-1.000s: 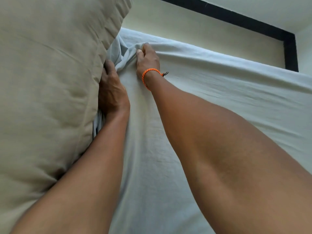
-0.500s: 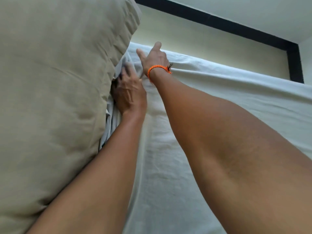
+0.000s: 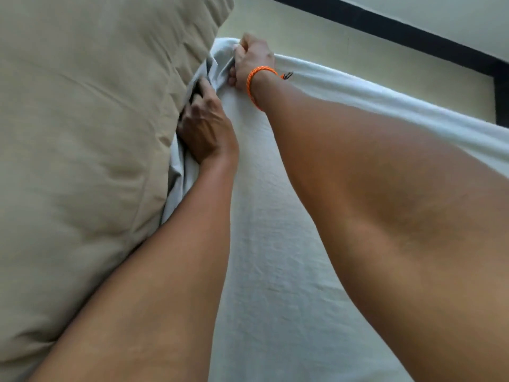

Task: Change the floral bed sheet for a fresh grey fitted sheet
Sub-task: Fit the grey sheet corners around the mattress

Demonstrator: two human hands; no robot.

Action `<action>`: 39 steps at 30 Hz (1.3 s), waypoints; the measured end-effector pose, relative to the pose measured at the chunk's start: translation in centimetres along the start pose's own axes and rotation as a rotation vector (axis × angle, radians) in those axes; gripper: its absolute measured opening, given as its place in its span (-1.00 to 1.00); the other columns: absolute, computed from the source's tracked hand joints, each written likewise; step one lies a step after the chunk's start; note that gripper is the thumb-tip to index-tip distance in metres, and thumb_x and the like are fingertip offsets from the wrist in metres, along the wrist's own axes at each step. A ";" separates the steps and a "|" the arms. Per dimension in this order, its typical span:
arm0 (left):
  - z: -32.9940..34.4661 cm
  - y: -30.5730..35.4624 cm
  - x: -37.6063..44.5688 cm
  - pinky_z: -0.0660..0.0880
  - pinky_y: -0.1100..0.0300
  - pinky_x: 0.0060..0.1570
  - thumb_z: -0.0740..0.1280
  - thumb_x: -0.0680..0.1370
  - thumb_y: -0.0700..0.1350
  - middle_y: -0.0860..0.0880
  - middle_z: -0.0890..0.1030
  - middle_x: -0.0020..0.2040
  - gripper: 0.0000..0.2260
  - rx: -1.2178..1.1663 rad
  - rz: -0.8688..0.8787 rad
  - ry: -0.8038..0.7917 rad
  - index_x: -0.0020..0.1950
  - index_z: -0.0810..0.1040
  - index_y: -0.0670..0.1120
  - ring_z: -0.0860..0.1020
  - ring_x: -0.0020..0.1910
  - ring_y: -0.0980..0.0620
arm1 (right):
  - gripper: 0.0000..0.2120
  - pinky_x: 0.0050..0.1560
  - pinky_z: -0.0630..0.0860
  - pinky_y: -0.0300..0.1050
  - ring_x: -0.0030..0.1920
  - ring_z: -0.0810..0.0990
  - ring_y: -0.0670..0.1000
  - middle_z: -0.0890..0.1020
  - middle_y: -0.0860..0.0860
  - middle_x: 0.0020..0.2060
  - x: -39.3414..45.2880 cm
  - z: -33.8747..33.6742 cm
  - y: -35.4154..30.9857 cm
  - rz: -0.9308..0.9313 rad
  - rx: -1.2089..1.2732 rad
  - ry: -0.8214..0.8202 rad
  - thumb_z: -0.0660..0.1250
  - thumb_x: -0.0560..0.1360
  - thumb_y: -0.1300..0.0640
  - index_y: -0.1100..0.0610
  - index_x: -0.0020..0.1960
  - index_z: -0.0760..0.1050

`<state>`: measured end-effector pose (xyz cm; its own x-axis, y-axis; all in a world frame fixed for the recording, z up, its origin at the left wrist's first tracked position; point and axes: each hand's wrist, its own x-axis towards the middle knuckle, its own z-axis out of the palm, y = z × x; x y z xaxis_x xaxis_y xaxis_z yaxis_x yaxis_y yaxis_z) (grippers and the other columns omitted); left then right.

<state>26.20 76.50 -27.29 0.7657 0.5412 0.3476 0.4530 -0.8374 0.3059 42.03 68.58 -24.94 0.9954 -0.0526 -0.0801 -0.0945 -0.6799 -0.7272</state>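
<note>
The pale grey fitted sheet covers the mattress and runs to its far edge. At the far corner my right hand, with an orange cord on its wrist, grips a bunched fold of the sheet in a fist. My left hand lies lower, its fingers curled into the gathered grey cloth at the mattress side, right against a big beige pillow. Its fingertips are hidden between pillow and sheet. No floral sheet is in view.
The large beige pillow fills the left half of the view and presses against my left arm. Beyond the mattress is a cream wall with a black band across it.
My right hand, open with fingers spread half a second ago, has closed into a fist on the sheet's corner. My left hand has slid further down beside the pillow.
</note>
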 end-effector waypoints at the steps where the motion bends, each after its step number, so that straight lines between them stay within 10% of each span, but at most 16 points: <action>1: 0.8 0.5 0.2 0.54 0.09 -0.37 0.43 0.57 -0.14 0.00 0.67 -0.29 -0.94 0.097 0.040 -0.015 -0.01 0.66 0.02 0.68 -0.32 -0.04 | -0.83 -0.08 0.69 0.15 -0.15 0.69 0.25 0.68 0.20 -0.20 0.1 0.5 0.6 -0.007 0.019 -0.009 0.20 0.51 0.08 0.01 -0.26 0.38; 5: 1.9 2.4 0.6 0.64 -0.02 -0.20 0.31 0.58 -0.13 0.02 0.67 -0.20 -0.86 0.174 0.067 0.076 -0.02 0.66 0.05 0.68 -0.23 -0.05 | -0.81 -0.05 0.57 -0.19 -0.08 0.62 0.02 0.65 0.00 -0.13 -3.7 0.1 0.1 0.050 0.121 -0.151 0.25 0.44 0.25 0.02 -0.05 0.56; 8: 0.5 3.6 -0.6 0.63 -0.07 -0.10 0.30 0.60 -0.11 -0.02 0.67 -0.07 -0.80 0.150 0.067 0.124 0.14 0.67 0.07 0.67 -0.12 -0.08 | -0.70 0.16 0.60 0.08 0.01 0.66 0.08 0.68 0.06 -0.02 -6.5 -0.3 0.8 -0.019 0.243 -0.225 0.29 0.41 0.15 0.08 0.11 0.61; 13: -4.4 3.7 -9.7 0.28 -0.16 0.58 0.29 0.69 -0.07 -0.10 0.57 0.40 -0.61 0.027 0.206 -0.008 0.52 0.47 -0.08 0.49 0.47 -0.12 | -0.63 0.36 0.43 -0.12 0.32 0.58 0.08 0.63 0.10 0.32 -15.7 -5.4 2.5 -0.082 0.154 -0.135 0.26 0.62 0.20 0.13 0.41 0.54; 17: -8.5 1.5 -20.0 0.26 -0.13 0.60 0.50 0.59 0.02 -0.15 0.51 0.49 -0.37 -0.137 0.270 -0.221 0.57 0.40 -0.18 0.40 0.56 -0.14 | -0.69 0.34 0.47 0.04 0.27 0.60 0.20 0.65 0.17 0.24 -25.0 -7.5 6.7 -0.215 0.086 -0.001 0.29 0.56 0.28 0.24 0.27 0.61; 22: -12.2 -3.2 -27.2 0.21 -0.08 0.63 0.21 0.70 -0.13 -0.17 0.32 0.64 -0.46 -0.184 0.286 -0.371 0.67 0.22 -0.22 0.25 0.66 -0.15 | -0.63 0.48 0.40 0.15 0.46 0.48 0.22 0.53 0.19 0.43 -35.0 -5.9 10.2 -0.331 -0.149 -0.055 0.24 0.61 0.18 0.22 0.37 0.57; 29: -18.0 -9.5 -31.7 0.08 0.00 0.67 0.12 0.73 -0.06 -0.04 0.01 0.74 -0.29 0.064 0.386 -0.405 0.71 -0.30 -0.02 0.00 0.72 -0.05 | -0.46 0.67 -0.15 0.01 0.69 -0.08 -0.02 0.09 -0.03 0.69 -47.2 -5.1 10.0 -0.266 -0.148 -0.360 0.06 0.75 -0.01 0.02 0.70 0.08; 33: -19.7 -9.5 -33.6 0.07 -0.08 0.66 -0.08 0.74 -0.03 -0.08 0.03 0.74 -0.45 0.100 0.212 -0.466 0.74 -0.04 -0.11 0.00 0.72 -0.06 | -0.50 0.64 0.11 0.05 0.65 0.17 0.08 0.29 0.09 0.62 -50.4 -7.2 10.1 -0.188 0.015 -0.349 0.12 0.73 0.04 0.15 0.64 0.26; 39: -24.7 -8.8 -45.8 0.20 -0.17 0.61 0.24 0.67 -0.25 -0.13 0.30 0.66 -0.46 -0.160 0.250 -0.453 0.66 0.27 -0.17 0.25 0.66 -0.12 | -0.47 0.58 0.24 0.15 0.65 0.17 0.13 0.20 0.13 0.66 -59.3 -10.9 17.3 -0.039 -0.375 -0.034 0.15 0.69 0.00 0.15 0.62 0.28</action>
<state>-24.12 61.02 -24.02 0.9775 0.2099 0.0212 0.1835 -0.8953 0.4060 -18.49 51.91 -25.34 0.9964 -0.0017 -0.0846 -0.0381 -0.9017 -0.4306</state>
